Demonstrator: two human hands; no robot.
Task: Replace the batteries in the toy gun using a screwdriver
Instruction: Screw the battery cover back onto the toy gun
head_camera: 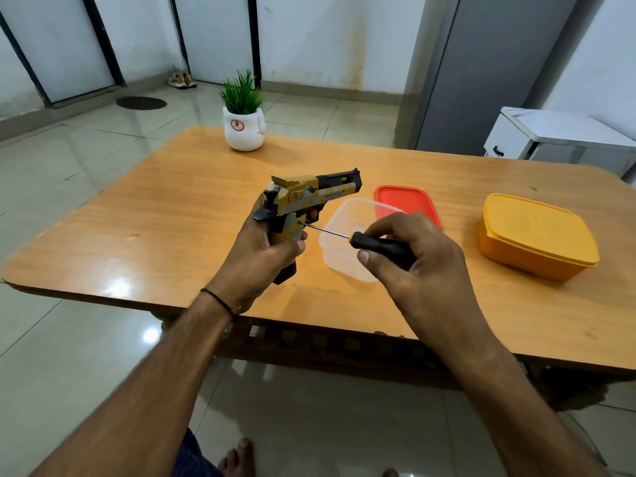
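Observation:
My left hand [256, 256] grips the handle of a yellow, grey and black toy gun [306, 196], holding it upright above the wooden table [165, 215] with the barrel pointing right and away. My right hand [416, 259] holds the black handle of a screwdriver [375, 244]. Its thin metal shaft runs left and its tip touches the side of the gun's grip, just below the trigger. No batteries show.
A clear plastic tub [344, 235] stands open on the table under the screwdriver, with its red lid [406, 204] lying behind it. A closed yellow container [533, 235] sits to the right. A potted plant [243, 115] stands at the far edge.

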